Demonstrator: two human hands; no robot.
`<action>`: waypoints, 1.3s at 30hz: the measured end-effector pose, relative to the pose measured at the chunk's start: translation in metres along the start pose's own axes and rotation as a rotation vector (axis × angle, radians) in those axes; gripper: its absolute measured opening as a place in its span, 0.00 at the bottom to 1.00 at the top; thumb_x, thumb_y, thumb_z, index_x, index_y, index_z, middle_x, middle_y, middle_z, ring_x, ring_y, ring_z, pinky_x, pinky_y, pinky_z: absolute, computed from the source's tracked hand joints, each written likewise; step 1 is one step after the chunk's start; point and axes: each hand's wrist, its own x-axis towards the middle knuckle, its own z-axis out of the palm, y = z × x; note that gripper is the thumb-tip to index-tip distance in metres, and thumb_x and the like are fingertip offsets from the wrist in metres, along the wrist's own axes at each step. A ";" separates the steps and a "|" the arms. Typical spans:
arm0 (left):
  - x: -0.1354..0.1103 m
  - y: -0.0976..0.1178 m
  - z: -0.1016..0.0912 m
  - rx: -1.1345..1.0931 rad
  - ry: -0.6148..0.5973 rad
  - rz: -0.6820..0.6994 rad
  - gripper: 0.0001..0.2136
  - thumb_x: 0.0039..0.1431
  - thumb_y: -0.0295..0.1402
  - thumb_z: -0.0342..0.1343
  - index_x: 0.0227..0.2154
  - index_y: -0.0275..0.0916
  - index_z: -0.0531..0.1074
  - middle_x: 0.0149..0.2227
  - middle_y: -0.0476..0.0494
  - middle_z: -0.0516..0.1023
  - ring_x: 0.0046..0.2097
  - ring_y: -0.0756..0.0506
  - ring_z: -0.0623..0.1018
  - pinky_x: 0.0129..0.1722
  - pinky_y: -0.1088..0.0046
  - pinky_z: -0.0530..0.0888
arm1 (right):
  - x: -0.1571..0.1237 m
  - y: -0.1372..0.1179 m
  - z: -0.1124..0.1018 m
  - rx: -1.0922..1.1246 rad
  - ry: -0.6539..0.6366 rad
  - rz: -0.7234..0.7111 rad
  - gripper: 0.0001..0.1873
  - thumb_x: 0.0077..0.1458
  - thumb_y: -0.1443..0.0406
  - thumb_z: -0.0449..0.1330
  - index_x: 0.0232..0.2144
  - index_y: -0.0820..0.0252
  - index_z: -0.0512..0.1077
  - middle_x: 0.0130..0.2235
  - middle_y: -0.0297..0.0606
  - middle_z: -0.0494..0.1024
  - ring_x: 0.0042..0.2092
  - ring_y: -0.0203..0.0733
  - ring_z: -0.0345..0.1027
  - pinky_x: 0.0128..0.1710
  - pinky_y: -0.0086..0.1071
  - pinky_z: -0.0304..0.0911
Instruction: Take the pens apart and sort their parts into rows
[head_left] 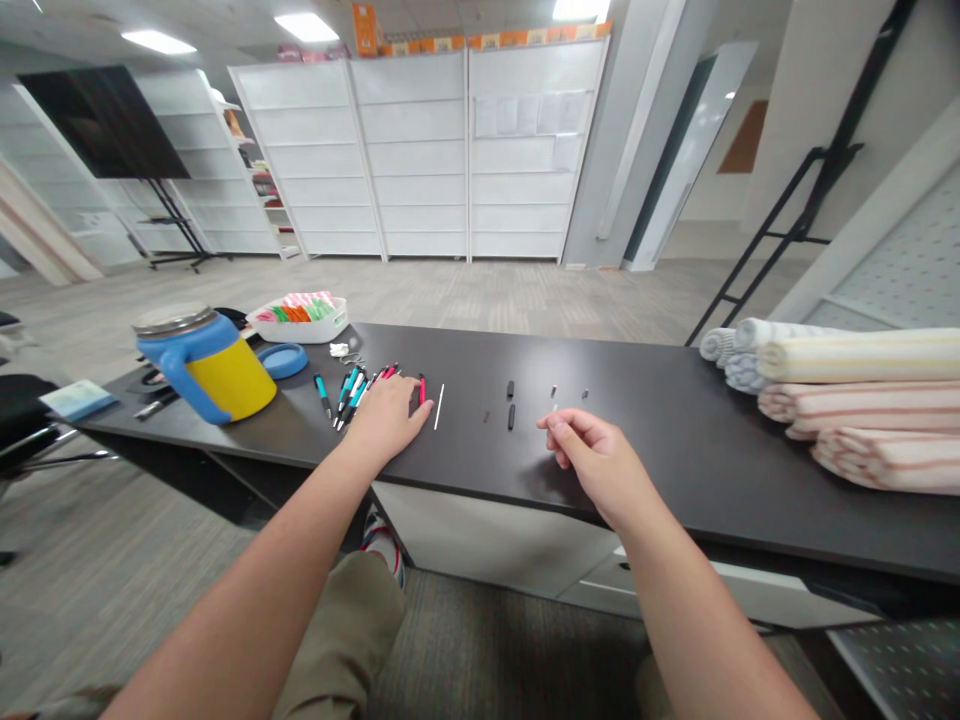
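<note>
Left hand (386, 412): lay half-open by the pens (351, 396); grip on the pink pen (422, 388) could not be told. Right hand (581, 445): fingers curled, thumb near forefinger, hold unclear. White rod (439, 407), two black tubes (511, 417): lay between, on the desk (660, 420). Step, as judged: handling small pen parts; next move called for fine fingertip control.

Dk tabletop (465, 365) w/ pens (346, 388), wht rod (439, 407), blk pcs (511, 417), mug (238, 376) & rolled cloths (870, 405).

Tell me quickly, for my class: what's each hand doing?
Left hand: open, palm down by the pens.
Right hand: pinched closed; whether it holds anything cannot be told.
</note>
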 end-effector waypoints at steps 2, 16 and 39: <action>0.000 0.003 -0.001 0.038 -0.005 -0.019 0.15 0.67 0.41 0.52 0.47 0.36 0.75 0.42 0.35 0.79 0.46 0.36 0.78 0.51 0.57 0.72 | 0.000 0.000 0.000 -0.003 0.000 -0.001 0.19 0.64 0.49 0.60 0.38 0.58 0.77 0.31 0.34 0.74 0.28 0.34 0.63 0.29 0.30 0.58; 0.001 0.007 0.002 0.088 0.045 -0.063 0.12 0.67 0.36 0.51 0.44 0.37 0.77 0.42 0.35 0.80 0.48 0.37 0.77 0.52 0.61 0.71 | -0.001 -0.001 0.000 -0.050 -0.014 0.011 0.19 0.65 0.50 0.58 0.39 0.58 0.78 0.31 0.33 0.73 0.28 0.34 0.63 0.29 0.29 0.59; 0.002 0.000 0.009 -0.046 0.135 -0.018 0.10 0.64 0.28 0.53 0.44 0.38 0.77 0.41 0.37 0.81 0.45 0.38 0.79 0.50 0.59 0.74 | -0.001 -0.003 0.000 -0.122 -0.025 0.013 0.20 0.65 0.49 0.57 0.40 0.58 0.77 0.32 0.35 0.75 0.29 0.36 0.65 0.30 0.30 0.61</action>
